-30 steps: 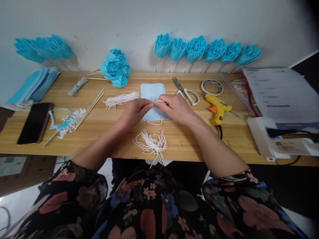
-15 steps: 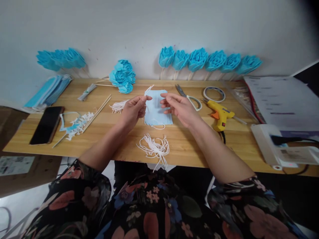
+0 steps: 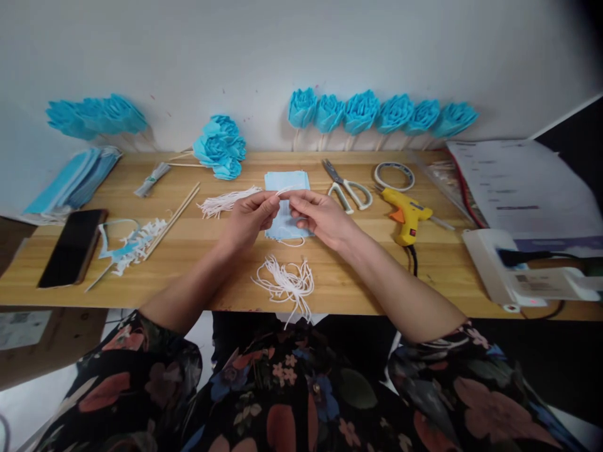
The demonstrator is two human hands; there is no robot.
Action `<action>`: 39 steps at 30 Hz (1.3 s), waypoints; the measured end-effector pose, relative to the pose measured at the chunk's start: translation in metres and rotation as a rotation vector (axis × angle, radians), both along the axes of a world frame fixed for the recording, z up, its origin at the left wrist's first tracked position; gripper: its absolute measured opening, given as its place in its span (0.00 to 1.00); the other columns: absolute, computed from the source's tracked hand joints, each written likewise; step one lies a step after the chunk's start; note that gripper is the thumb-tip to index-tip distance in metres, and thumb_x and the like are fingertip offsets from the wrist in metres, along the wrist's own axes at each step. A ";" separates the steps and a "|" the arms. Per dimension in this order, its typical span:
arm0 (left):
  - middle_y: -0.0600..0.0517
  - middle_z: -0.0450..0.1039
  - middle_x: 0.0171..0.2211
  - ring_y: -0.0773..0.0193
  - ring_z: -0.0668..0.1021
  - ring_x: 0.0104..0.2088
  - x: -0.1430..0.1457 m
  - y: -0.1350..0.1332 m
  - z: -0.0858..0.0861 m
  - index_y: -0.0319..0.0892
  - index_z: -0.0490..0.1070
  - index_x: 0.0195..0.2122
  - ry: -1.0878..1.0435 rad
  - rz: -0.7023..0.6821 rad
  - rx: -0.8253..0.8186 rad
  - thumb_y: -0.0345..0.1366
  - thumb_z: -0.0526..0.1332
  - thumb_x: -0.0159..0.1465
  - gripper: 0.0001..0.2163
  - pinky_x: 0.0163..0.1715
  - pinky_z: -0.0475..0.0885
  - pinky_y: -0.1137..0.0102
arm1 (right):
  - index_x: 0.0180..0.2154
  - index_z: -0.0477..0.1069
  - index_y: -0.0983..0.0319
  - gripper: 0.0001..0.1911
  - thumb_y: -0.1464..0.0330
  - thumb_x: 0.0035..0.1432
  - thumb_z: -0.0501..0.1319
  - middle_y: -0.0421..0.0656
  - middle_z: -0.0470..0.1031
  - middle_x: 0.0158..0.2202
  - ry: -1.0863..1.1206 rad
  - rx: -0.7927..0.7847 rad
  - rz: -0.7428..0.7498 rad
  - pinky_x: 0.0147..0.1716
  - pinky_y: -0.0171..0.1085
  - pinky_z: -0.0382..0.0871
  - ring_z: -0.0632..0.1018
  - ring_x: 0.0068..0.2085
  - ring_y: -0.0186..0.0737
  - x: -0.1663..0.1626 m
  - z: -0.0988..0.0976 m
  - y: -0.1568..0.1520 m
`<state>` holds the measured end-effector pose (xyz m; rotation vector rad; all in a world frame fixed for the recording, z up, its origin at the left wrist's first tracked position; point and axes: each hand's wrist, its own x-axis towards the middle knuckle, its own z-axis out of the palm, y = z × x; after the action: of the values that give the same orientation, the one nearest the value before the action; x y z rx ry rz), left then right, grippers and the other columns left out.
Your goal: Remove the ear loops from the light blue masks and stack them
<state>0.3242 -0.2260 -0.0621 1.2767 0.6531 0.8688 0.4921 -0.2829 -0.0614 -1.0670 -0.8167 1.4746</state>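
Observation:
My left hand [image 3: 249, 218] and my right hand [image 3: 320, 216] meet above a light blue face mask [image 3: 287, 182] lying on the wooden table [image 3: 198, 251]. Both pinch a thin white elastic strand [image 3: 284, 190] between fingertips. A loose pile of white strands [image 3: 285, 282] lies near the table's front edge below my hands. Another bundle of white strands [image 3: 226, 201] lies just left of my left hand.
Scissors [image 3: 346, 185], a tape roll [image 3: 394, 176] and a yellow glue gun [image 3: 406, 213] lie to the right. Blue flowers [image 3: 377, 113] lean on the wall. Left: a phone [image 3: 70, 246], mask scraps [image 3: 132, 242], sticks [image 3: 172, 210], stacked masks [image 3: 70, 179]. Papers [image 3: 513, 182] far right.
My hands, apart half a second ago, have come together again over the mask, pinching the white strand. The view shifted slightly.

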 end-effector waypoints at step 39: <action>0.57 0.66 0.19 0.74 0.57 0.19 -0.003 -0.009 -0.001 0.46 0.85 0.34 0.166 0.005 0.148 0.48 0.71 0.62 0.11 0.19 0.51 0.72 | 0.36 0.83 0.58 0.10 0.60 0.54 0.75 0.39 0.73 0.32 0.054 0.064 -0.196 0.22 0.27 0.65 0.72 0.32 0.29 0.012 0.005 0.004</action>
<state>0.3207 -0.2349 -0.0634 1.4921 0.7336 0.8332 0.5040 -0.2788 -0.0564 -1.0246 -0.6971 1.2985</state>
